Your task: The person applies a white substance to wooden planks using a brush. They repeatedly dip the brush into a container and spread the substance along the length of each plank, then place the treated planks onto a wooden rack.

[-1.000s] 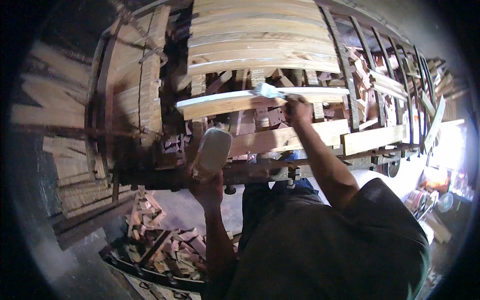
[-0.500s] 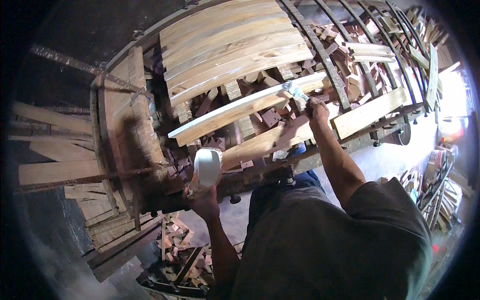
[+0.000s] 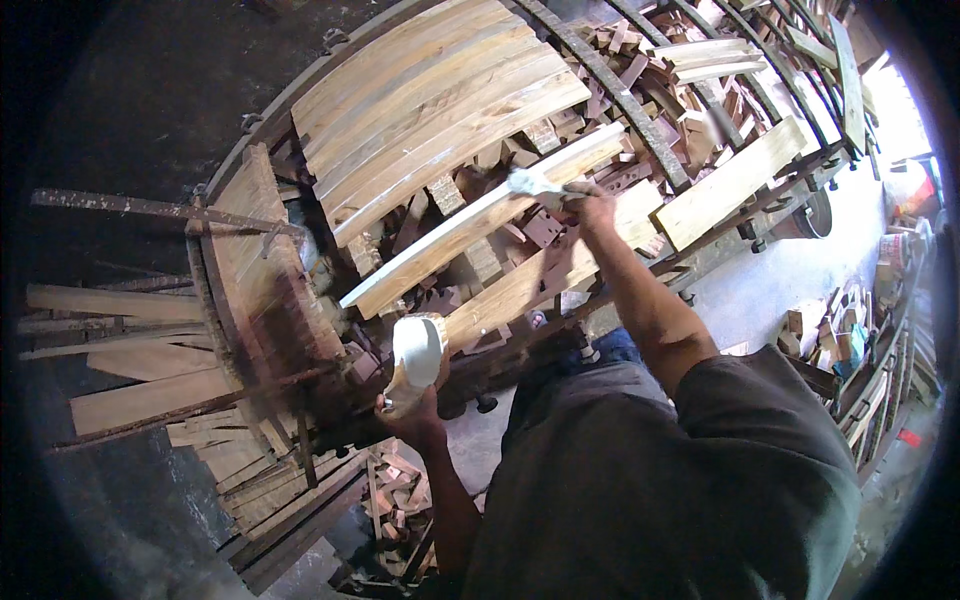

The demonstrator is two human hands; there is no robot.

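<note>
My right hand (image 3: 592, 207) is closed around the handle of a brush (image 3: 532, 184). Its white-coated bristles rest on the top edge of a long wooden board (image 3: 440, 258), and a white, glue-like coat runs along that edge. At the lower left of the board, my left hand (image 3: 412, 422) grips an open container (image 3: 418, 348) with white liquid inside and smears on its wall. The container is tilted so that its opening shows. Several pale boards (image 3: 430, 120) lie side by side just beyond the coated one.
Dark metal bars (image 3: 610, 85) cross the rack over a heap of wood offcuts (image 3: 545, 228). Nearer me lie a board (image 3: 515, 300) and a shorter plank (image 3: 730, 185). Stacked planks (image 3: 150, 400) stick out at left; a bucket (image 3: 805, 220) stands under the rack's right side.
My right hand has drawn the brush leftward along the board's edge. My left hand still holds the container in nearly the same place. The whole view has shifted and turned slightly.
</note>
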